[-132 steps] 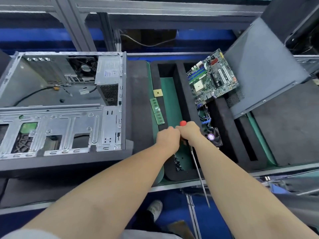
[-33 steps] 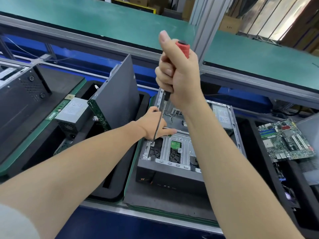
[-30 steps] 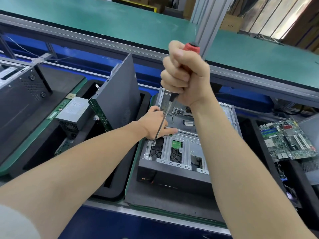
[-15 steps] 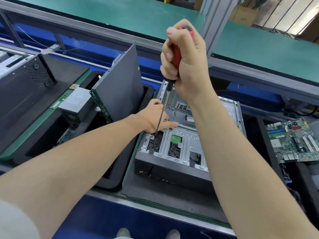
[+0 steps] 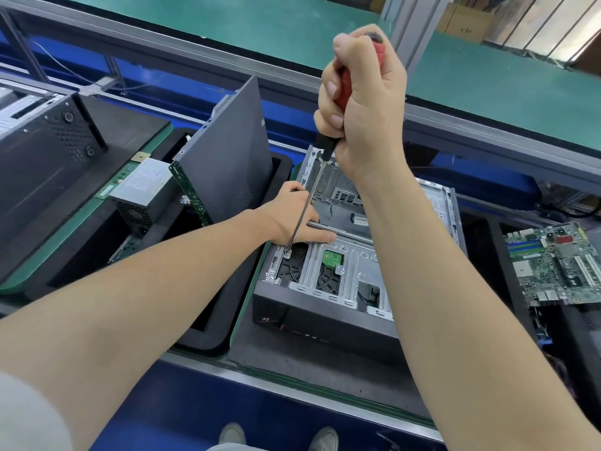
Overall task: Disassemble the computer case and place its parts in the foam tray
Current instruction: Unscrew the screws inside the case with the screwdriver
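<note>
The computer case (image 5: 325,317) is laid on its side on the worktop (image 5: 309,361), with the open side upward. Above the case, the red handle of the screwdriver (image 5: 341,89) is wrapped fully by the right hand (image 5: 361,102). The tip is set on a screw (image 5: 287,253) at the left corner of the case's drive cage (image 5: 351,265). The left hand (image 5: 292,219) is rested over the left wall of the case with the thumb stretched out, and nothing is pinched by it.

The case is judged to be stiff sheet steel, rather heavy, with thin edges that may cut. The screw is small and easily lost. The cage is probably best taken by its bare metal rails, not by the green board inside. The foam tray (image 5: 208,336) is placed just left of the case.
</note>
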